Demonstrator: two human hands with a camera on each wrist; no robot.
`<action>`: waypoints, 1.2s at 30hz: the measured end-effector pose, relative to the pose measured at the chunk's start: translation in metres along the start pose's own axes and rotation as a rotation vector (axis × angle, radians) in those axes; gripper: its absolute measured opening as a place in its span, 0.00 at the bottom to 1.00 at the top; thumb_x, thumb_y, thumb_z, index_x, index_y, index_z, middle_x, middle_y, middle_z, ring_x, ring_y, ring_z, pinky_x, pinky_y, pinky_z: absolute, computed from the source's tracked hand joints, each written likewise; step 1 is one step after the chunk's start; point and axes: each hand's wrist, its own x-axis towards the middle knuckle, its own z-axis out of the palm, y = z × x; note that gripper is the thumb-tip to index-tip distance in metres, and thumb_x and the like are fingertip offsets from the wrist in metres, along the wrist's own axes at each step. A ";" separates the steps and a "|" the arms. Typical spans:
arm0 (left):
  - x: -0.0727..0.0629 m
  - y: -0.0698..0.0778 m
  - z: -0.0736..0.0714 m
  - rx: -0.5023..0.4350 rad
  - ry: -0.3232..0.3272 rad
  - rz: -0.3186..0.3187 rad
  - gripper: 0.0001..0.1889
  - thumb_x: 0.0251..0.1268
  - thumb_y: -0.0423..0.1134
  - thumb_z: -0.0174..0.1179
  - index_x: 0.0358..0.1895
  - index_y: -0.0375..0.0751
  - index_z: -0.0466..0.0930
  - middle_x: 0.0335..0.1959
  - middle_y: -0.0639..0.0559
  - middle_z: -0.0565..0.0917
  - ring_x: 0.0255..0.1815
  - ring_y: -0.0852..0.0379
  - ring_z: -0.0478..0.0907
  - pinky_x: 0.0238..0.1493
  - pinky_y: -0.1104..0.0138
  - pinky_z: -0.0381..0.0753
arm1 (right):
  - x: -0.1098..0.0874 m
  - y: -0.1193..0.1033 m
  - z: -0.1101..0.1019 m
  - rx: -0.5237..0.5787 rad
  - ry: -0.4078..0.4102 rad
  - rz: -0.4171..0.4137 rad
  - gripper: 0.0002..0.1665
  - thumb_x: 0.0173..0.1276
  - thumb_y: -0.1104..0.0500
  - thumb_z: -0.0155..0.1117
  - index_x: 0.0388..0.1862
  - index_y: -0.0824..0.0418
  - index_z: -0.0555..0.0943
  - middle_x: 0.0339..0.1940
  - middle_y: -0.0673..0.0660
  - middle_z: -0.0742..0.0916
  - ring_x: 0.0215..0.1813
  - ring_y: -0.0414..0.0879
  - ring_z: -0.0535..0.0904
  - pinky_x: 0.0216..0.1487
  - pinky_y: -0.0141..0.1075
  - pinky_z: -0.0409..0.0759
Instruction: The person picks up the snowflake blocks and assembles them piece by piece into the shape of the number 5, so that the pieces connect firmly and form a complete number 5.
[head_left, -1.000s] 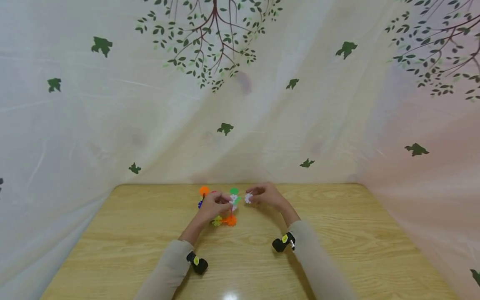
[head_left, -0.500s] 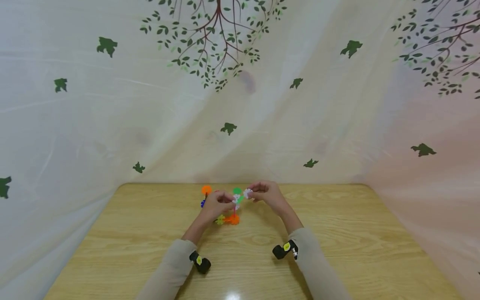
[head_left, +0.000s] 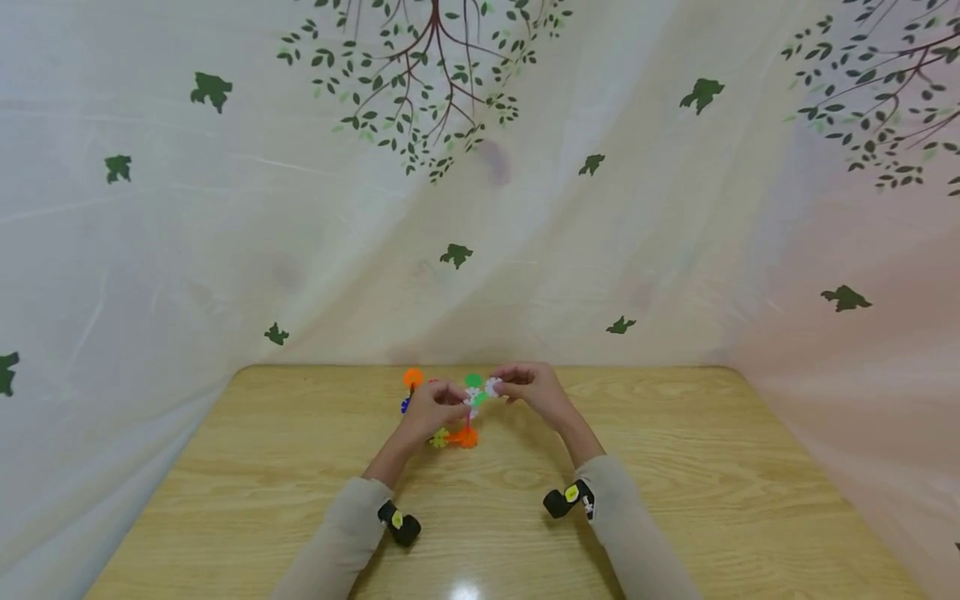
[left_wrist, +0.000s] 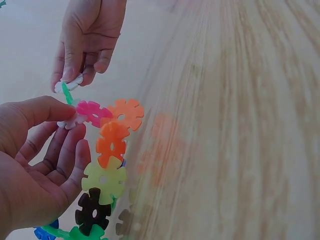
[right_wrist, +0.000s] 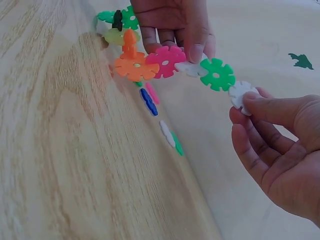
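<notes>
My left hand [head_left: 433, 412] pinches a white notched snowflake disc [right_wrist: 192, 69] within a linked chain. Next to that disc in the chain come a pink disc [right_wrist: 166, 62] on one side and a green disc [right_wrist: 217, 74] on the other. Orange discs [left_wrist: 111, 143], a yellow disc [left_wrist: 104, 180] and a black disc [left_wrist: 93, 212] continue the chain below my left palm. Between thumb and fingers, my right hand [head_left: 534, 388] holds another white disc [right_wrist: 243, 96], its edge right at the green disc's rim. The chain hangs raised in the right wrist view.
Loose discs lie near the wooden table's [head_left: 675, 467] far edge: a blue disc [right_wrist: 148, 102], a pink disc [right_wrist: 152, 93], a white disc [right_wrist: 167, 133] and a green disc [right_wrist: 177, 144]. Behind the table hangs a pale cloth [head_left: 360, 275] printed with leaves.
The white disc in my right hand, apart from the chain a second ago, has come up to the green disc's edge. My left hand keeps its pinch; the view has shifted slightly.
</notes>
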 end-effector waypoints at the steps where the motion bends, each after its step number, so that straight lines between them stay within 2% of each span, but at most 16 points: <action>1: -0.001 0.000 0.000 0.001 -0.003 0.000 0.04 0.63 0.29 0.69 0.39 0.33 0.85 0.36 0.46 0.85 0.33 0.57 0.78 0.36 0.68 0.82 | 0.000 -0.001 0.000 -0.001 -0.005 0.001 0.16 0.70 0.66 0.68 0.52 0.77 0.83 0.43 0.69 0.89 0.37 0.41 0.84 0.43 0.49 0.87; 4: -0.002 0.001 0.000 0.005 -0.011 0.005 0.04 0.63 0.29 0.68 0.39 0.33 0.85 0.37 0.45 0.85 0.34 0.57 0.77 0.36 0.69 0.82 | 0.000 -0.001 0.001 -0.003 -0.018 -0.002 0.18 0.70 0.66 0.68 0.53 0.78 0.82 0.44 0.71 0.88 0.37 0.41 0.84 0.42 0.45 0.87; 9: -0.001 0.000 0.001 0.002 -0.022 0.022 0.05 0.64 0.28 0.66 0.40 0.32 0.83 0.37 0.45 0.84 0.33 0.57 0.77 0.35 0.70 0.82 | -0.002 -0.003 0.001 -0.006 -0.026 -0.006 0.16 0.71 0.66 0.67 0.52 0.77 0.83 0.42 0.69 0.89 0.37 0.41 0.84 0.40 0.41 0.87; 11: -0.001 0.000 0.002 -0.007 -0.039 0.023 0.05 0.65 0.28 0.65 0.41 0.30 0.82 0.37 0.43 0.84 0.33 0.58 0.78 0.35 0.70 0.82 | -0.002 -0.004 0.001 -0.006 -0.026 -0.004 0.15 0.71 0.66 0.67 0.52 0.75 0.83 0.42 0.68 0.89 0.37 0.41 0.84 0.40 0.42 0.87; 18: -0.001 0.003 0.003 -0.024 -0.119 -0.002 0.10 0.72 0.30 0.60 0.51 0.29 0.79 0.46 0.35 0.87 0.39 0.56 0.84 0.44 0.63 0.87 | -0.003 -0.006 0.004 -0.015 -0.008 -0.019 0.13 0.71 0.67 0.67 0.51 0.72 0.85 0.41 0.64 0.90 0.37 0.43 0.84 0.45 0.59 0.85; 23: -0.002 0.003 0.001 -0.018 -0.161 -0.017 0.18 0.73 0.35 0.61 0.61 0.30 0.78 0.51 0.35 0.86 0.43 0.53 0.85 0.47 0.59 0.88 | -0.003 -0.005 0.005 -0.025 -0.012 -0.033 0.14 0.71 0.66 0.67 0.51 0.74 0.84 0.42 0.65 0.90 0.37 0.42 0.84 0.44 0.56 0.86; 26: -0.003 0.003 0.002 -0.013 -0.177 -0.022 0.21 0.72 0.38 0.64 0.63 0.32 0.79 0.50 0.38 0.86 0.43 0.54 0.85 0.48 0.60 0.88 | -0.003 -0.003 0.005 -0.029 -0.026 -0.031 0.14 0.71 0.65 0.67 0.51 0.74 0.85 0.43 0.65 0.90 0.37 0.40 0.84 0.44 0.52 0.87; 36: -0.002 0.003 0.004 -0.006 -0.081 0.011 0.13 0.68 0.32 0.67 0.53 0.33 0.86 0.41 0.42 0.89 0.35 0.57 0.83 0.37 0.68 0.85 | -0.002 -0.004 0.005 -0.004 -0.037 -0.014 0.14 0.69 0.64 0.70 0.49 0.73 0.86 0.42 0.67 0.90 0.37 0.41 0.85 0.41 0.40 0.87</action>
